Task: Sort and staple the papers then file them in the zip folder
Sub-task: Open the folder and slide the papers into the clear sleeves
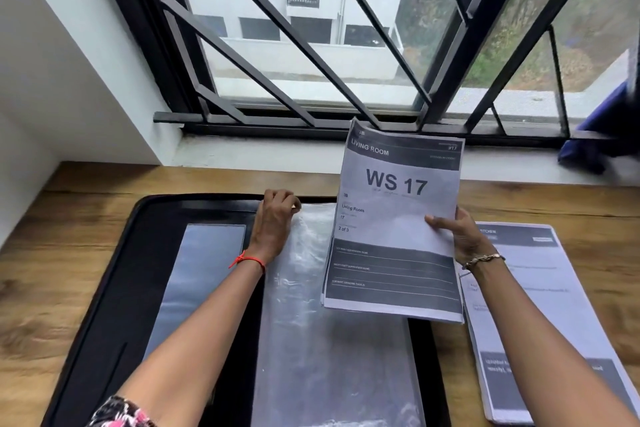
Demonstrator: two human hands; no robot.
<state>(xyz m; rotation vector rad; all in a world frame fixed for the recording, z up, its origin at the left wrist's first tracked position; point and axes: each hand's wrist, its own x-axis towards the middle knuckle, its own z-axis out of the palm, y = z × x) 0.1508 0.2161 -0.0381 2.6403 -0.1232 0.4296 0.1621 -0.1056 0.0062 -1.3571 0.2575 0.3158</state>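
A black zip folder [138, 253] lies open on the wooden desk, with clear plastic sleeves [311, 340] spread across its middle. My left hand [275, 222] pinches the top edge of a plastic sleeve. My right hand [457, 236] holds a set of papers [391, 218] headed "LIVING ROOM, WS 17" by its right edge, raised and tilted above the sleeves. A second stack of papers [540, 315], headed "KITCHEN", lies flat on the desk to the right of the folder. No stapler is in view.
The wooden desk [52, 288] runs up to a white windowsill [259, 152] under a barred window. A blue cloth [602, 128] sits on the sill at the far right. A white wall stands on the left.
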